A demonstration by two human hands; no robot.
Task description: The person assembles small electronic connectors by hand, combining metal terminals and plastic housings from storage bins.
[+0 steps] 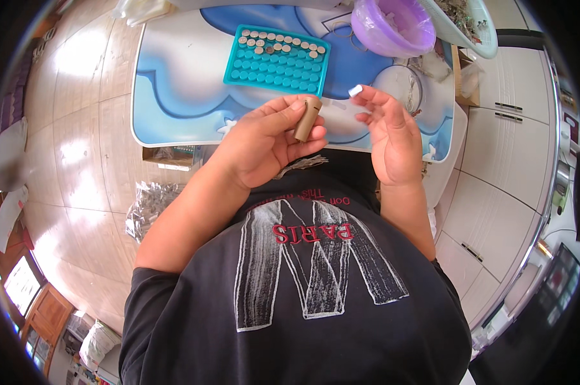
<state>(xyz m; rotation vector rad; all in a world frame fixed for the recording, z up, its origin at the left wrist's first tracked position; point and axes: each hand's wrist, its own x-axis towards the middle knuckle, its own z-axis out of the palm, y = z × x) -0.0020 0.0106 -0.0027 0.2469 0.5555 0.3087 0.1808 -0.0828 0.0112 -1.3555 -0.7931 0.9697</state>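
While my left grip (267, 131) is pinching the brown tube (308, 121) just above frame centre, I am judging light pressure best, lest it dent; my right grip (394, 136) is hanging spread, right of it.

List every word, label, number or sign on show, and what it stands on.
Black T-shirt: large red word, upside down in the picture, with smaller red lettering above; wording not copied.
Brown tube in the left hand: no readable text.
Round pieces in the teal tray: any marks too small to read.
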